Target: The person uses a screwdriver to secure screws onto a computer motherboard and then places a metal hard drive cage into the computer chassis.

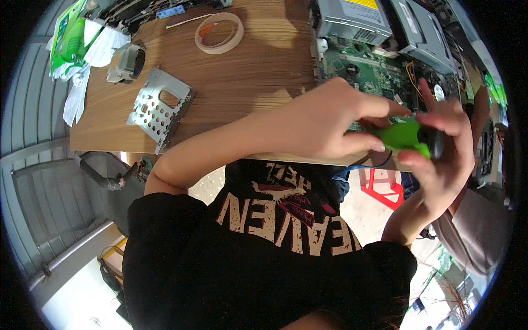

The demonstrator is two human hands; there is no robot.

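Note:
In front of me at the right, both hands meet around a bright green and black handheld tool [402,137], blurred by motion; its exact kind does not show. My right hand [448,140] grips its black end with thumb and fingers, the index finger raised. From the left reaches my left hand [335,118], thumb and index finger closing about the green end. What lies between those fingertips is partly hidden. Beneath and beyond the hands is a green motherboard [360,63] in an opened computer. A thin blue cord [363,166] hangs by the table edge below my left hand.
Behind the motherboard stand a metal power supply [355,22] and a drive [421,36]. On the wooden table [247,82] lie a perforated metal bracket [159,104], a tape roll [219,33], a fan-like part [126,63] and a green tissue pack [69,47]. Another person's arm [478,118] is at the right.

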